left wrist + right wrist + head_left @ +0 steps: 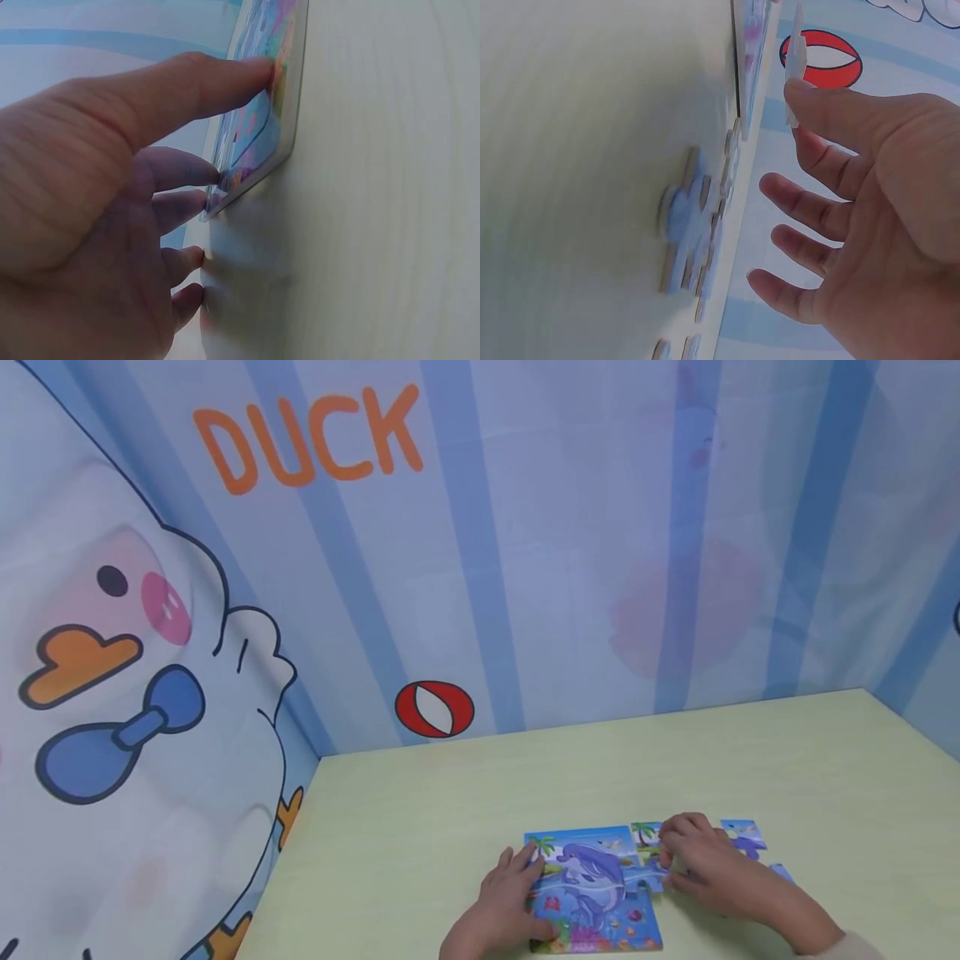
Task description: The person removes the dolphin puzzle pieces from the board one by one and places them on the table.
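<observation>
A dolphin picture puzzle [592,893] lies flat on the table. My left hand [510,897] rests at its left edge, the thumb touching the printed face and the other fingers spread along the side. Over the puzzle's right side, my right hand [708,870] pinches a thin puzzle piece [796,64] between thumb and index finger. The right wrist view shows that piece edge-on, raised off the table, its other three fingers loosely bent. A loose piece with a palm tree [645,833] lies beside the puzzle's top right. Another piece [744,835] shows beyond the right hand.
A blue piece [782,871] is partly hidden by the right forearm. Several loose pieces [690,232] lie on the table in the right wrist view. The pale table [405,827] meets a striped fabric wall [555,568] at the back and a duck print [150,710] at left.
</observation>
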The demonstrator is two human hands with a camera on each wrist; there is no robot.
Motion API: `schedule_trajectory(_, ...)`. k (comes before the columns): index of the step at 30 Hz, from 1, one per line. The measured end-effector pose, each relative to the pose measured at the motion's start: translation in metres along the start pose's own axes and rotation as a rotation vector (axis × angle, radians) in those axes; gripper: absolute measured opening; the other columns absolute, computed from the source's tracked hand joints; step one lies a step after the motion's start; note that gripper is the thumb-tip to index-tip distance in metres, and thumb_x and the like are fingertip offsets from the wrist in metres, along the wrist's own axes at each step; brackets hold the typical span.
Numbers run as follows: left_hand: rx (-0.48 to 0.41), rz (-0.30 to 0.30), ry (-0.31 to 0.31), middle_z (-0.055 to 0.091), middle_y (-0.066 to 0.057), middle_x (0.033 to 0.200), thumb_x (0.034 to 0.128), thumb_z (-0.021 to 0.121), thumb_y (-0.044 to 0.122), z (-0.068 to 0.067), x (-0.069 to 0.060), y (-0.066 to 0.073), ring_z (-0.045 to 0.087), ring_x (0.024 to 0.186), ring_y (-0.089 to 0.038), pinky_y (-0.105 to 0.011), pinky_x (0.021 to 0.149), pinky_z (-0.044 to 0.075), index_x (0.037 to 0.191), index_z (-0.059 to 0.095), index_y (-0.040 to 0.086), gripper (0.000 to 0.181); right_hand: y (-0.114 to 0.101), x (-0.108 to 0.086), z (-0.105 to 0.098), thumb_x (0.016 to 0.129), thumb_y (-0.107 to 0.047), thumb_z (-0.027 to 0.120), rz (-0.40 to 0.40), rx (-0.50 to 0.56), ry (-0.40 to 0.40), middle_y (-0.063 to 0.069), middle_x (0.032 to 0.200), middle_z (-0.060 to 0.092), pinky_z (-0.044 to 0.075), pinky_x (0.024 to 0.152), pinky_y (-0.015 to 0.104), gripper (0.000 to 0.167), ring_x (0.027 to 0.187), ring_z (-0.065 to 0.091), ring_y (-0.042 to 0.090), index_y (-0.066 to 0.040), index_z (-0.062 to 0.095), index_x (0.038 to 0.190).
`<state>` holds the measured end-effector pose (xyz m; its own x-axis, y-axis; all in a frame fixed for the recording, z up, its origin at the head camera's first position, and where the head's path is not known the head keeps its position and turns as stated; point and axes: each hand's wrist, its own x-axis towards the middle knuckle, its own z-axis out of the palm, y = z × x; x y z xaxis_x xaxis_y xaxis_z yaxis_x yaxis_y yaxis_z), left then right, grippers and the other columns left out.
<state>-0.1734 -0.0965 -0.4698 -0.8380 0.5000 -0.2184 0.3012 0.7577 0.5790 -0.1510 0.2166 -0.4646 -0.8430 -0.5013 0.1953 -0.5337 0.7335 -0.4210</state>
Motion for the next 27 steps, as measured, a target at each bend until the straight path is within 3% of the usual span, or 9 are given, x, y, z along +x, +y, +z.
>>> schedule_trajectory(11, -0.013, 0.005, -0.011, 0.029, -0.014, 0.163, 0.0809, 0.085, 0.026, 0.0, 0.002, 0.0, 0.016, 0.15, -0.046, -0.065, 0.114, 0.02, 0.152, 0.043, 0.001, 0.086, 0.013, -0.016, 0.001, 0.087, -0.013, 0.078, 0.003, -0.046, 0.007, -0.002, 0.112, 0.053, 0.041, 0.074, 0.053, 0.03, 0.111, 0.046, 0.036, -0.025, 0.05, 0.086)
schedule_trajectory(19, -0.056, -0.032, -0.037, 0.028, -0.011, 0.164, 0.0806, 0.085, 0.025, -0.002, 0.004, 0.0, 0.013, 0.151, -0.044, -0.064, 0.116, 0.018, 0.152, 0.043, 0.002, 0.086, 0.015, -0.019, -0.001, 0.088, -0.013, 0.077, 0.046, -0.008, -0.032, 0.0, 0.115, 0.053, 0.04, 0.074, 0.058, 0.028, 0.114, 0.044, 0.04, -0.024, 0.051, 0.087)
schedule_trajectory(27, -0.072, -0.035, -0.054, 0.028, -0.013, 0.164, 0.0814, 0.084, 0.024, -0.003, 0.006, -0.001, 0.012, 0.151, -0.044, -0.064, 0.116, 0.018, 0.152, 0.042, 0.001, 0.086, 0.019, -0.018, -0.001, 0.086, -0.013, 0.079, 0.05, -0.042, -0.022, 0.0, 0.114, 0.053, 0.041, 0.075, 0.059, 0.031, 0.113, 0.045, 0.039, -0.024, 0.05, 0.085)
